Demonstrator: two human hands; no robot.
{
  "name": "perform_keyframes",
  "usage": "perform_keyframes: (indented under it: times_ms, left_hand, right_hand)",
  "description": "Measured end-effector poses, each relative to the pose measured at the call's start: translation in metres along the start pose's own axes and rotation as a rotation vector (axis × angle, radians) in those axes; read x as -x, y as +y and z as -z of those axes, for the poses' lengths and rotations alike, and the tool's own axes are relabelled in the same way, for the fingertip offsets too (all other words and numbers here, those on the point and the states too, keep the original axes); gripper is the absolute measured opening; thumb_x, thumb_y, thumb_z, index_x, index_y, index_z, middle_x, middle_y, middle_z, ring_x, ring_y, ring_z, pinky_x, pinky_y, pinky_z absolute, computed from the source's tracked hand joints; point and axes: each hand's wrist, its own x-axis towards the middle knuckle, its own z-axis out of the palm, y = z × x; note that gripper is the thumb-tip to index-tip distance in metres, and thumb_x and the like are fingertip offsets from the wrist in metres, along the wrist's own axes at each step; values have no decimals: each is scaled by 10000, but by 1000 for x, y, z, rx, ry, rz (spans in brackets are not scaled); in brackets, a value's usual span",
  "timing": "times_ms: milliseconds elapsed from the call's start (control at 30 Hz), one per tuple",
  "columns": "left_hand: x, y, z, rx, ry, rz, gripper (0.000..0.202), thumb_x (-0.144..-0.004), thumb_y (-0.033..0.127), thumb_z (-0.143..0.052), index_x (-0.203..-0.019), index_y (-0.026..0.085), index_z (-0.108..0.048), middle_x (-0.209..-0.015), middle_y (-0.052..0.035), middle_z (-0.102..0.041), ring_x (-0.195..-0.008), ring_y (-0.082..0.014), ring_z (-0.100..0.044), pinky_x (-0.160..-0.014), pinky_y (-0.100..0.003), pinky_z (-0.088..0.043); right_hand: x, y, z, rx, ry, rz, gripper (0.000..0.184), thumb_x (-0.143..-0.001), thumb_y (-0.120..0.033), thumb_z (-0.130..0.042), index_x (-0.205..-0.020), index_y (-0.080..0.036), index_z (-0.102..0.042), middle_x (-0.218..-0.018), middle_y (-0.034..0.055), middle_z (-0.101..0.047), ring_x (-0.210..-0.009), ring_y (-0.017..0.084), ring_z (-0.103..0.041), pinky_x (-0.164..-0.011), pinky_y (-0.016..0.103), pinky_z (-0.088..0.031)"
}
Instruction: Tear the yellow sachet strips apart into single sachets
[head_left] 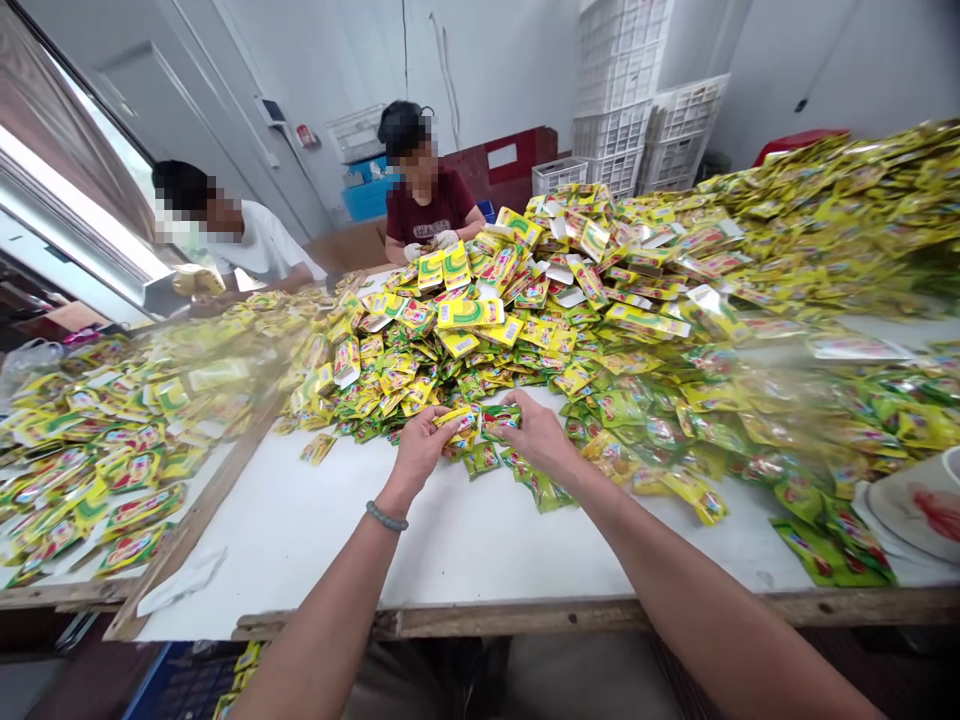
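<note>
At the near edge of the sachet heap (pixel 525 310), left hand (pixel 417 452) is pinching yellow sachets (pixel 459 422), right hand (pixel 537 432) is gripping a green sachet (pixel 498 420), rest is lying loose.

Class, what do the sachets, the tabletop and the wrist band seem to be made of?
Sachets: glossy printed plastic film, by its glints and crinkles. Tabletop: matte white sheet, maybe laminate; worn wooden edge. Wrist band: grey beads, material unclear.

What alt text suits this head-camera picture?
A person's left hand and right hand each hold small yellow-green sachets at the near edge of a huge pile on a white table. Two other people work at the far side, white crates stacked behind.
</note>
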Motion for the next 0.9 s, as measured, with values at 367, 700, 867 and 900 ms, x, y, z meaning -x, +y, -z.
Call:
perform_keyframes:
  times_ms: [367, 700, 867, 900]
  left_hand:
    - [18, -21, -9, 48, 40, -34, 382, -745, 477, -652, -945, 156, -709, -766, -25, -692, -653, -156, -615, -604, -286, -535]
    - [27, -5, -11, 342, -25, 12, 385, -589, 321, -843, -848, 158, -610, -776, -7, -696, -709, -134, -631, -700, -264, -503]
    - [29, 1, -11, 558, -92, 164, 431, -574, 271, -856, -896, 153, -595, -802, -12, -707, -657, -107, -634, -616, -217, -488]
    - [29, 1, -11, 557, -104, 158, 429, -579, 256, -851, -908, 150, -598, -812, -15, -709, -656, -103, -634, -616, -213, -488]
  right_hand:
    - [3, 0, -24, -121, -66, 23, 245, -712, -402, -648, -879, -225, -619, -534, -76, -438, -522, 109, -365, -510, 230, -254]
    - [2, -7, -21, -437, -28, -19, 256, -689, -378, -660, -848, -209, -551, -538, -99, -367, -515, 95, -342, -501, 225, -288]
    - [4, -14, -20, -791, -141, -132, 382, -592, -353, -746, -858, -214, -509, -638, -67, -576, -578, 116, -532, -582, 252, -438]
    - [4, -14, -20, -845, -143, -166, 413, -563, -338, -765, -857, -214, -502, -643, -64, -594, -584, 119, -551, -589, 256, -450]
